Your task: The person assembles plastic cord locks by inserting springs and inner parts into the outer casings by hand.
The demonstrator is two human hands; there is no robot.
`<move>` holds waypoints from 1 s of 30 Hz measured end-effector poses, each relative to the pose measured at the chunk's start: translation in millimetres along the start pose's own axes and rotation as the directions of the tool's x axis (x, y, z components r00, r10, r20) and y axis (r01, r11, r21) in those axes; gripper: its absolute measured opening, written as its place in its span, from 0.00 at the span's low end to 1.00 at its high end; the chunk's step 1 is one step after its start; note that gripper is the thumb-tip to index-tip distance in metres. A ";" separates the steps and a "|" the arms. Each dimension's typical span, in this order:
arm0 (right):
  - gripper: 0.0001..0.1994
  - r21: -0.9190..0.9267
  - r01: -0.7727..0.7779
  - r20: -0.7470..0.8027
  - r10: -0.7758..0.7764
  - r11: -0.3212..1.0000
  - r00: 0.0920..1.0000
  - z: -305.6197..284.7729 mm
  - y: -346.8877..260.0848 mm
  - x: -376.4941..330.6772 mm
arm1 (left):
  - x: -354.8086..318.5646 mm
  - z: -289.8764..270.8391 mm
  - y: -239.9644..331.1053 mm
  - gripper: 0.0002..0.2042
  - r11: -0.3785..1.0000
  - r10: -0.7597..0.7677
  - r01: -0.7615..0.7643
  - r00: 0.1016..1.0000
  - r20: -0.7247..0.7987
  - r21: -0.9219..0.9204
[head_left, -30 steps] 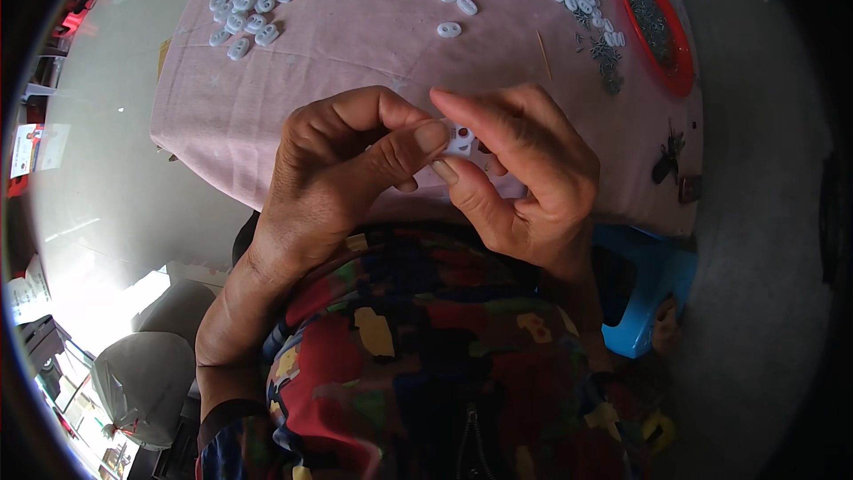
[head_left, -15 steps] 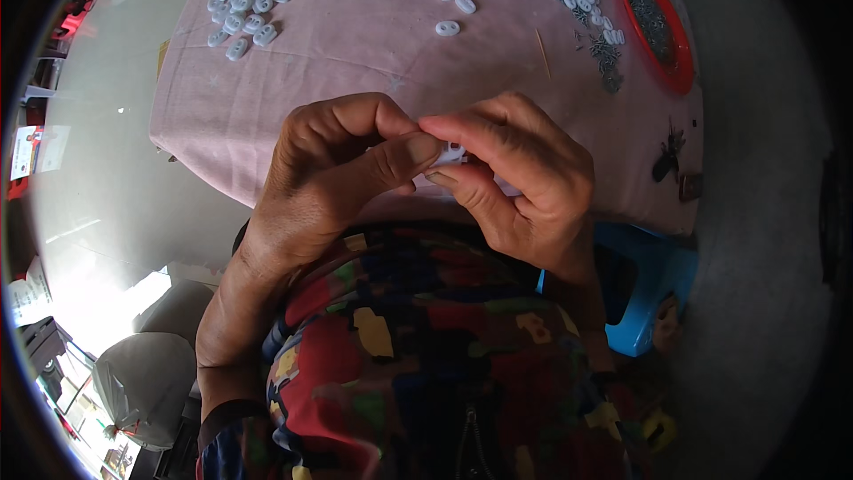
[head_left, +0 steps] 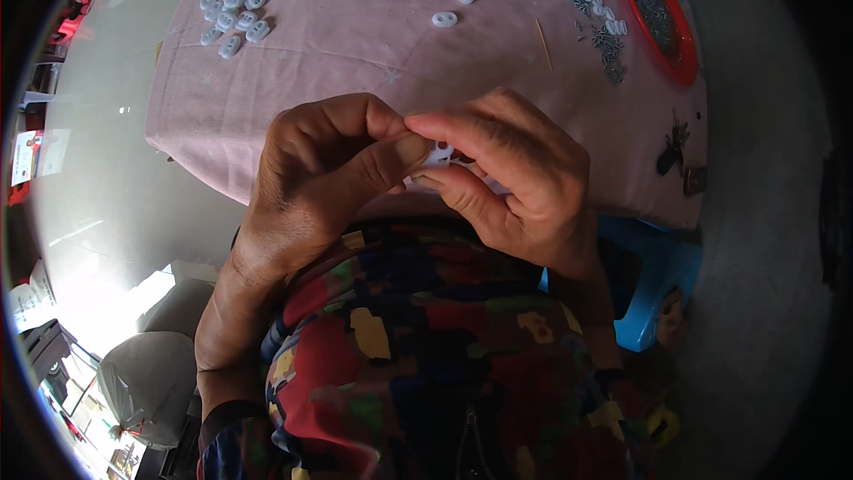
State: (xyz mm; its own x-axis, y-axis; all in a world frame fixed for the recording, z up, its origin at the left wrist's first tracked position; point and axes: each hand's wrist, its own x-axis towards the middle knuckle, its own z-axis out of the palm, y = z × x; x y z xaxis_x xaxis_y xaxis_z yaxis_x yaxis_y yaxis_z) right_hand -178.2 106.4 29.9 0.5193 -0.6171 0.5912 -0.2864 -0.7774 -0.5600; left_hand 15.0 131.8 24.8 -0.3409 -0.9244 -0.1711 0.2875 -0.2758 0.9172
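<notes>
While left hand's grip (head_left: pixel 324 164) clamps small white piece (head_left: pixel 440 159) over tabletop's (head_left: pixel 338 62) near side, right hand (head_left: pixel 529 182) curls around it; whether right grip clamps, cannot tell. Step looks like two-handed close adjusting; next move seems to need steady left pinch. Versus second ago, right fingertips nearer left, piece more hidden.

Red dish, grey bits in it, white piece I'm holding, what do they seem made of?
Red dish: probably plastic, slightly glossy, evenly coloured with faint highlights. Grey bits: likely metal, given their silvery glint. White piece: perhaps smooth moulded plastic by its neat cutouts, though largely hidden.
</notes>
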 end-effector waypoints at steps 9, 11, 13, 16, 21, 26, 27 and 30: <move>0.19 -0.227 0.034 0.184 0.009 0.973 0.983 -9.3 -2.9 3.2 | -2.0 0.5 1.1 0.07 1.000 -0.011 0.011 1.000 0.016 -0.020; 0.19 -0.260 0.051 0.203 0.003 0.964 0.979 -9.6 -1.0 2.9 | -3.2 3.4 5.8 0.05 0.998 -0.055 0.056 0.998 -0.038 0.032; 0.16 -0.289 0.054 0.298 0.036 0.956 0.954 -10.7 -1.1 4.2 | -2.9 2.9 4.4 0.06 0.998 -0.053 0.054 0.998 -0.037 0.034; 0.16 -0.269 0.043 0.345 0.054 0.962 0.937 -10.9 1.4 5.0 | -1.8 -2.3 0.3 0.05 0.998 -0.028 0.029 0.999 -0.016 0.054; 0.16 -0.294 0.051 0.415 0.080 0.954 0.906 -12.6 -1.5 9.7 | 0.7 -6.2 0.0 0.05 0.995 -0.031 0.028 0.999 0.024 0.100; 0.16 -0.264 0.050 0.439 0.074 0.963 0.896 -11.4 0.3 9.1 | 0.9 -7.6 2.9 0.06 0.993 -0.025 0.021 0.999 0.041 0.114; 0.16 -0.263 0.047 0.439 0.076 0.964 0.895 -11.0 0.0 9.0 | 1.5 -8.0 3.2 0.06 0.993 -0.025 0.020 0.999 0.042 0.114; 0.16 -0.253 0.036 0.446 0.084 0.967 0.891 -8.5 0.0 7.0 | 1.1 -9.4 3.5 0.06 0.992 -0.026 0.017 0.998 0.064 0.129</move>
State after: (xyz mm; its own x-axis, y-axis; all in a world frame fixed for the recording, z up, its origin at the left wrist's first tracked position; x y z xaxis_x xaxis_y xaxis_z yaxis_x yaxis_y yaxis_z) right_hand -181.3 101.1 39.1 0.7981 -0.5607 0.2206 -0.4617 -0.8043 -0.3739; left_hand 24.0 127.3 24.4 -0.4043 -0.8984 -0.1713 0.1640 -0.2555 0.9528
